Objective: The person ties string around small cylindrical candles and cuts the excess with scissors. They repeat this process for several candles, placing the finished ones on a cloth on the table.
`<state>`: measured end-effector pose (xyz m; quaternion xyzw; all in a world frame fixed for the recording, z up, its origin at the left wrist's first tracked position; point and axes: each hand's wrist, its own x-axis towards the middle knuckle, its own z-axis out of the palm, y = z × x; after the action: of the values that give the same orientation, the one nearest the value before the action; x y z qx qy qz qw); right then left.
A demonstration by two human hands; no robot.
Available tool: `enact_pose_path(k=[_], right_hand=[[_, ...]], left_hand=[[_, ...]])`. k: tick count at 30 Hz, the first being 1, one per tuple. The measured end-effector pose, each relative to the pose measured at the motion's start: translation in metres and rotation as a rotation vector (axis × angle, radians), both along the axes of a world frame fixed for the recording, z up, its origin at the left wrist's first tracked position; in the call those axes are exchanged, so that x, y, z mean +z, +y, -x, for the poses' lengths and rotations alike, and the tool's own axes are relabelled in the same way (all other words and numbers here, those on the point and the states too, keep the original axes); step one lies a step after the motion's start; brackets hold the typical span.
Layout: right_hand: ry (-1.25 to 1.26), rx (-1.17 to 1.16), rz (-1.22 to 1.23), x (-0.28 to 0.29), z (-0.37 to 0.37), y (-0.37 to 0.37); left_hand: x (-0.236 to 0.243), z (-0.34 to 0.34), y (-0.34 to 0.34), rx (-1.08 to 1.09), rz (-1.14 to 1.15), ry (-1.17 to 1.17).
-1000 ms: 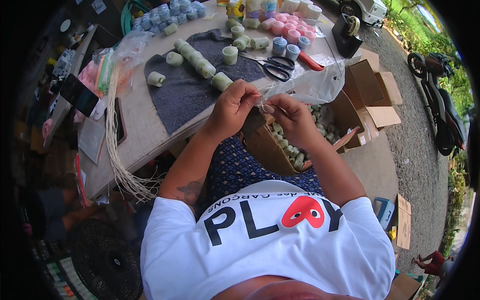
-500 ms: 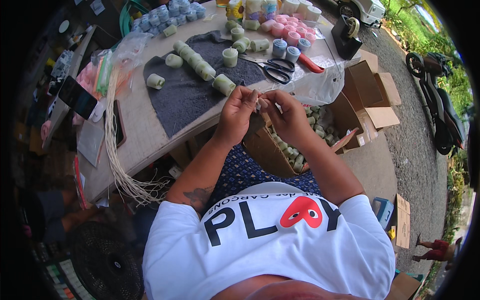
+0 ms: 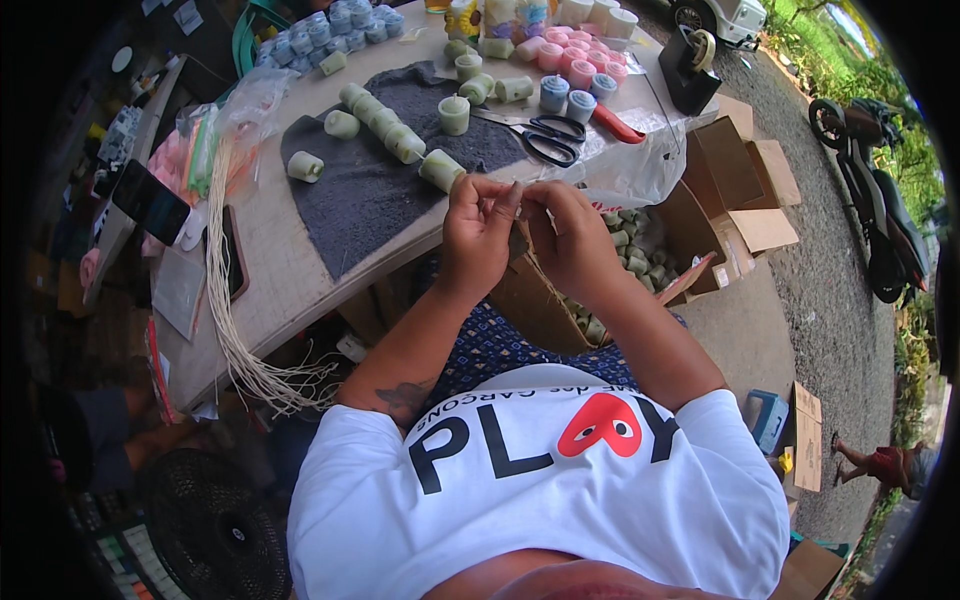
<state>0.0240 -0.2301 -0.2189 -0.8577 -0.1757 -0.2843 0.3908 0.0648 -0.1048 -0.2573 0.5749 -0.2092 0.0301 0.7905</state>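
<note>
Fingers (image 3: pixel 505 200) of both hands have lifted clear of the cardboard box (image 3: pixel 560 300).

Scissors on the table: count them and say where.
1. The black-handled scissors lie at the grey cloth's far right edge, partly on it; more may hide under the clutter.

Open brown cardboard box (image 3: pixel 735 190): beside the table's right edge, flaps spread, holding small pale green cylinders. Clear crinkled plastic bag (image 3: pixel 625 165): draped over the table edge above the box. Black dark-screened phone (image 3: pixel 150 202): far left. Flat brown cardboard piece (image 3: pixel 806 437): on the ground, lower right, beside a small blue container (image 3: pixel 765 418).
</note>
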Motion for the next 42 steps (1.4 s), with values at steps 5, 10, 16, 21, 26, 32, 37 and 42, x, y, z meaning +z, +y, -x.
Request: enact_pose_path(k=[5, 10, 16, 21, 26, 32, 37, 42], right_hand=[[0.199, -0.006, -0.11, 0.004, 0.005, 0.004], [0.632, 0.394, -0.689, 0.013, 0.004, -0.012], [0.633, 0.431, -0.583, 0.009, -0.003, -0.024], [0.59, 0.399, -0.577, -0.002, -0.01, -0.023], [0.42, 0.234, -0.313, 0.006, -0.009, -0.022], [0.272, 0.08, -0.159, 0.01, -0.008, -0.016], [0.306, 0.116, -0.284, 0.006, -0.009, -0.013], [0.226, 0.209, -0.108, 0.013, -0.01, -0.012]], left_hand=[[-0.001, 0.004, -0.004, 0.047, 0.0, 0.027], [-0.007, -0.001, 0.001, 0.152, -0.144, -0.157], [0.006, 0.005, 0.001, 0.06, -0.083, -0.161], [0.007, 0.006, -0.002, 0.121, -0.081, -0.228], [0.004, -0.002, 0.006, 0.323, -0.322, -0.471], [0.01, -0.009, 0.009, 0.367, -0.308, -0.426], [0.011, -0.011, 0.014, 0.348, -0.301, -0.358], [0.006, -0.011, 0.014, 0.276, -0.248, -0.288]])
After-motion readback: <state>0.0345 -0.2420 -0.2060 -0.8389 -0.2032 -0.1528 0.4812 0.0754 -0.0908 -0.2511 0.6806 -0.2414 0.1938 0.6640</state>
